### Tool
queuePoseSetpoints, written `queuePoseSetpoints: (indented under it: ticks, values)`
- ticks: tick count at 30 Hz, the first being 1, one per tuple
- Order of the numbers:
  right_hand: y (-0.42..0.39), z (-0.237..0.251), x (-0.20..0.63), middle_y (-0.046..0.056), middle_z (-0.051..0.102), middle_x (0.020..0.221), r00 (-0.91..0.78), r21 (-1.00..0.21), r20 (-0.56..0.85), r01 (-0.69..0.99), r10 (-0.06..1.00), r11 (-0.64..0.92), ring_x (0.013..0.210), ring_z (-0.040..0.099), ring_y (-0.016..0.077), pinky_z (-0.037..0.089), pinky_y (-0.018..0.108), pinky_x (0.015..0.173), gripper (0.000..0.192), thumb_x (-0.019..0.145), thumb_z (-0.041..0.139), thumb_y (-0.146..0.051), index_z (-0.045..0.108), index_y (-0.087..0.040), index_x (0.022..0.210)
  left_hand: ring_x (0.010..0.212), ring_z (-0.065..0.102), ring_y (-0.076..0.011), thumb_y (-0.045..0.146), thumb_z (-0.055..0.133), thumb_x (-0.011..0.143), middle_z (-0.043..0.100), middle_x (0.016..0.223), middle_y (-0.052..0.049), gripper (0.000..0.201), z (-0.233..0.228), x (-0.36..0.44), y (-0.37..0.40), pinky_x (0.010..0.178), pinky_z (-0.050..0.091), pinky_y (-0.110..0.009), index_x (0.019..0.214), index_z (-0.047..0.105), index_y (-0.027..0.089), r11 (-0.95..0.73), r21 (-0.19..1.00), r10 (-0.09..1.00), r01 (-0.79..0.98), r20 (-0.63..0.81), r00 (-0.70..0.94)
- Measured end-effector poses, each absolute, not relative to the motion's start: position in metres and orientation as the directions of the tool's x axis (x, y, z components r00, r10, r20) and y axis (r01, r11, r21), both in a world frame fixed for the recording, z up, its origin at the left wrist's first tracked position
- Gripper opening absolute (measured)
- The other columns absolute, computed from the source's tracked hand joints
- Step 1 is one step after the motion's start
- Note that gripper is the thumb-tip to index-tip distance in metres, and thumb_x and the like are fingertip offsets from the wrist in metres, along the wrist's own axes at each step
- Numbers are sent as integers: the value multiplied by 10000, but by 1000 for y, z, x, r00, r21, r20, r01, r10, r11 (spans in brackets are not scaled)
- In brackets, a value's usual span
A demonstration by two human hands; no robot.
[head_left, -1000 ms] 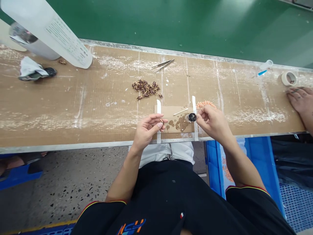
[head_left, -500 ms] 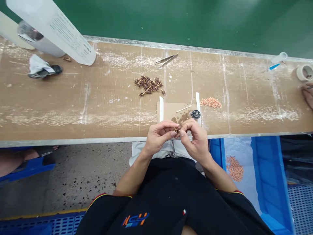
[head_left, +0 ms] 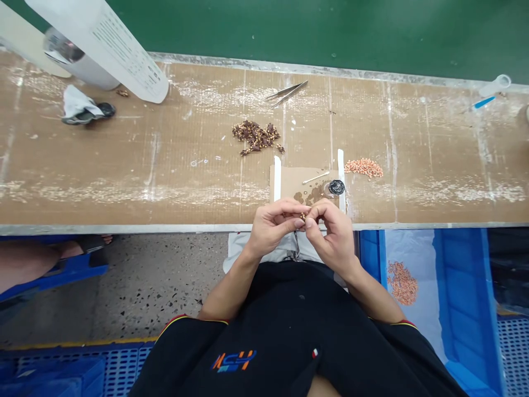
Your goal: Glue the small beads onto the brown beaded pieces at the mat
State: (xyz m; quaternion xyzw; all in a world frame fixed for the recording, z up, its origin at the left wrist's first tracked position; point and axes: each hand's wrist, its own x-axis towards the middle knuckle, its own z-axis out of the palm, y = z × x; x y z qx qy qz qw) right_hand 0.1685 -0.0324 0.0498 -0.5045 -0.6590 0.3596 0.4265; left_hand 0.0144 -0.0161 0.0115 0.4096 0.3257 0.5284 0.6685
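Note:
My left hand (head_left: 270,225) and my right hand (head_left: 330,234) meet at the bench's near edge, fingertips pinched together. Between them is a small brown-and-gold piece (head_left: 303,216), partly hidden by the fingers; its exact kind is too small to tell. Just beyond lies a cardboard pad (head_left: 285,179) with dark wet stains and white strips along its sides. On the pad are a cotton swab (head_left: 316,177) and a small container with a black top (head_left: 336,187). A heap of similar brown-and-gold pieces (head_left: 256,137) sits farther off.
Tweezers (head_left: 287,92) lie toward the back. Small orange pieces (head_left: 363,167) are heaped right of the pad, with more in a blue crate (head_left: 458,286) below. White bottles (head_left: 136,66) and a crumpled cloth (head_left: 78,105) stand at left; a blue-tipped item (head_left: 484,102) lies far right.
The view has shifted slightly, so the bench contents sit a little higher and mostly farther right. Both hands stay together, still pinching the small piece with slightly altered fingers.

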Motion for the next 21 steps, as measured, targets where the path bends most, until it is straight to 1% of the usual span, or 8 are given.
queuePoseSetpoints:
  ticks: [3,6,10,14,17,21]
  values:
    - [-32,52,171,-15,569,733,-146,-912,166,352,975,209,642,509,145,399,297,586,151,942,579,-256,516,-257,805,744,730,-151,411,932,802,761,848,-53,192,11,12,-16,630,629,-249,952,891,298,75,898,971,-433,32,235]
    - [-31,56,175,-12,573,729,-190,-930,66,343,980,129,652,507,145,414,292,597,155,927,586,-267,518,-254,788,717,720,-148,409,910,831,759,835,-50,183,10,8,-15,623,622,-258,979,890,304,19,929,966,-369,78,248]
    - [-29,58,181,-8,595,727,-264,-966,-104,254,959,-35,656,509,140,430,279,597,181,933,626,-333,557,-242,792,675,696,-134,399,860,889,754,799,-41,156,11,0,-14,625,601,-260,1024,884,324,-120,961,945,-250,188,267]
    - [-25,54,184,-8,607,718,-340,-960,-270,165,901,-225,645,511,135,446,272,584,315,920,707,-488,584,-230,789,633,667,-125,366,814,933,726,737,-22,141,15,-6,-13,612,576,-259,1057,876,341,-192,970,926,-148,229,301]
    - [-22,50,185,-14,589,696,-341,-948,-319,126,884,-293,634,502,133,450,273,571,402,883,757,-579,603,-223,779,616,639,-125,360,803,943,706,702,-14,145,15,-7,-12,618,559,-266,1066,875,336,-193,973,925,-127,223,307]
    - [-18,50,186,-11,610,702,-337,-947,-318,71,886,-312,644,541,136,483,280,594,466,827,822,-634,618,-220,770,642,633,-132,364,844,906,707,730,-24,148,12,-5,-12,600,520,-262,1039,879,308,-156,974,947,-166,195,254]
